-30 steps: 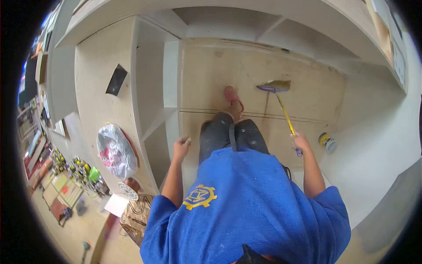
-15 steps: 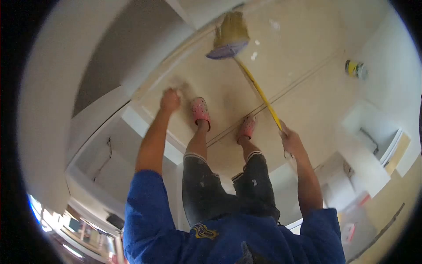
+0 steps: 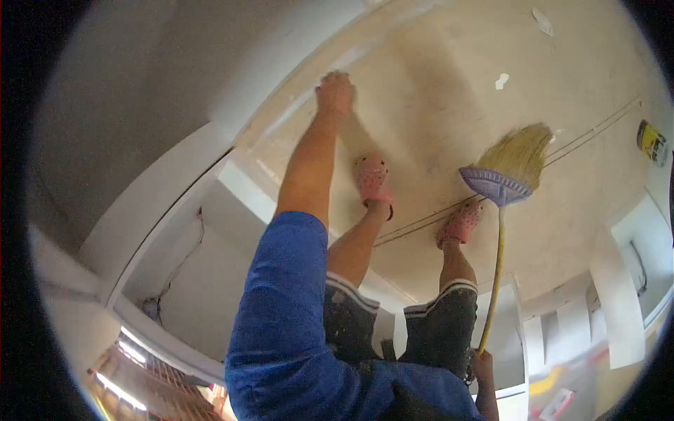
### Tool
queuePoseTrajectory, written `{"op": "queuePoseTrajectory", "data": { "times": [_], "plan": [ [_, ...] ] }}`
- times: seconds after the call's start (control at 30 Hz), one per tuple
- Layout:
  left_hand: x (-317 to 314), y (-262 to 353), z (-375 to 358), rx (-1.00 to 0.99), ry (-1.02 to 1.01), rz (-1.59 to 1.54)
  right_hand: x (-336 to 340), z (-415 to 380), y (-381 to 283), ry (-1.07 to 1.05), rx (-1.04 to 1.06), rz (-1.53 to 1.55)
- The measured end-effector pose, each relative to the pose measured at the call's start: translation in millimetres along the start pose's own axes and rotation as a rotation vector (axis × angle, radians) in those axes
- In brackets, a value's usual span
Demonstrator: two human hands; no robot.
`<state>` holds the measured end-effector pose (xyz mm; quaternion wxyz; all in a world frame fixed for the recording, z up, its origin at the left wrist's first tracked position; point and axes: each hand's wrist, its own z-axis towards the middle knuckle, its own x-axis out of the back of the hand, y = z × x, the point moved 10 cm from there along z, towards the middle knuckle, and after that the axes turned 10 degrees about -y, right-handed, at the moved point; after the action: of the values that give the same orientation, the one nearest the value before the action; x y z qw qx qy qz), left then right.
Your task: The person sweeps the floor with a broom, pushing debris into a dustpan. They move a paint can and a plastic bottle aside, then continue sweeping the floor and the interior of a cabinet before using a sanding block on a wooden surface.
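A broom is standing out from the person's right side, its head hanging over the floor near the right foot. Its bristles are fanning out in dry, straw-coloured fibres, ragged at the tips, and a ribbed purple plastic collar is gripping them in a shallow curve. The slim yellow handle is running nearly straight, with a slight bow. The long axis is leading away from the person, bristles at the far end, with the fan spreading forward and to the right.

The right hand is wrapping its fingers around the handle low in the view; the handle's end is hiding below the grip. The left hand is lying far forward, near the pale edge of the floor; its fingertips are blurring into something dark, so whether they are spread, pinching or touching the floor I cannot tell.

Two pink, perforated clogs are resting on the smooth beige floor, the right one showing just below the collar. White scraps are lying beyond the bristles. A yellow-and-black can is sitting at the right, the dark lens border crowding it. Whether the bristles are touching the floor is staying unclear.
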<state>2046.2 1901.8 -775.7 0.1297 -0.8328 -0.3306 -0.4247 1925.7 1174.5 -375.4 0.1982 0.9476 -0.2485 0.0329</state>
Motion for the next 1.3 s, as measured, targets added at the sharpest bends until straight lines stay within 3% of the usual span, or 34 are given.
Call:
{"op": "queuePoseTrajectory", "data": {
  "times": [0.1,0.17,0.2,0.23,0.27,0.3,0.33,0.37,0.43,0.5,0.53,0.6,0.67,0.73,0.77,0.8,0.9,1.03,1.13,1.23,1.3],
  "plan": [
    [38.4,17.9,-88.5,-0.022,-0.141,-0.497,11.5,-7.4,-20.6,-0.015,0.056,0.084],
    [63.0,32.3,-176.0,-0.013,-0.275,-0.572,32.1,-32.5,-38.4,0.006,0.173,-0.003],
    [96.7,37.8,-228.1,-0.068,-0.191,-0.736,46.3,-30.0,-22.9,0.12,0.16,-0.194],
    [92.7,35.4,-269.3,-0.068,-0.157,-0.691,59.9,-33.7,-15.5,0.194,0.217,-0.317],
    [154.6,44.8,-326.1,-0.006,-0.333,-0.861,73.9,-38.3,-12.8,0.272,0.292,-0.444],
    [160.1,39.9,-377.4,-0.038,-0.025,-0.819,88.3,-47.4,-17.2,0.359,0.384,-0.571],
    [204.1,46.6,-425.3,-0.001,-0.249,-0.869,103.3,-45.6,-5.4,0.362,0.264,-0.596],
    [225.2,44.7,-474.7,-0.02,-0.072,-0.835,107.2,-70.4,-24.0,0.429,0.489,-0.702],
    [285.1,48.8,-572.1,0.049,0.113,-0.91,122.5,-59.7,-6.9,0.193,0.484,-0.554],
    [346.1,42.5,-656.7,0.069,0.378,-0.965,127.7,-95.6,-23.3,0.292,0.512,-0.746],
    [379.3,36.2,-695.2,0.069,0.508,-0.984,115.7,-152.1,-34.4,0.168,0.449,-0.55],
    [442.4,13.0,-757.7,0.023,0.897,-0.7,107.2,-177.0,-42.9,0.114,0.555,-0.57],
    [490.2,-32.5,-753.7,0.155,0.718,-0.817,106.9,-216.8,-59.7,0.077,0.602,-0.567],
    [579.2,-76.5,-777.0,-0.064,1.156,-0.412,101.1,-243.4,-74.1,0.138,0.646,-0.642],
    [612.3,-105.3,-776.6,0.02,1.169,-0.253,97.7,-245.3,-72.0,0.165,0.641,-0.687],
    [630.2,-145.8,-758.9,0.139,1.008,-0.2,92.7,-252.8,-71.3,0.192,0.636,-0.731],
    [708.2,-217.7,-716.1,0.059,1.059,0.0,57.7,-313.7,-90.7,0.228,0.587,-0.768],
    [737.6,-314.2,-611.1,0.024,0.956,-0.065,13.9,-369.6,-91.8,0.217,0.64,-0.922],
    [752.0,-298.9,-588.6,0.232,1.092,0.199,-25.5,-414.1,-112.5,0.084,0.691,-0.896],
    [720.5,-269.9,-558.1,0.03,0.969,-0.364,-77.6,-467.2,-155.5,0.015,0.765,-0.873],
    [704.4,-256.5,-541.5,0.099,0.75,-0.666,-96.8,-465.7,-190.8,0.054,0.912,-0.938]
  ]
}}
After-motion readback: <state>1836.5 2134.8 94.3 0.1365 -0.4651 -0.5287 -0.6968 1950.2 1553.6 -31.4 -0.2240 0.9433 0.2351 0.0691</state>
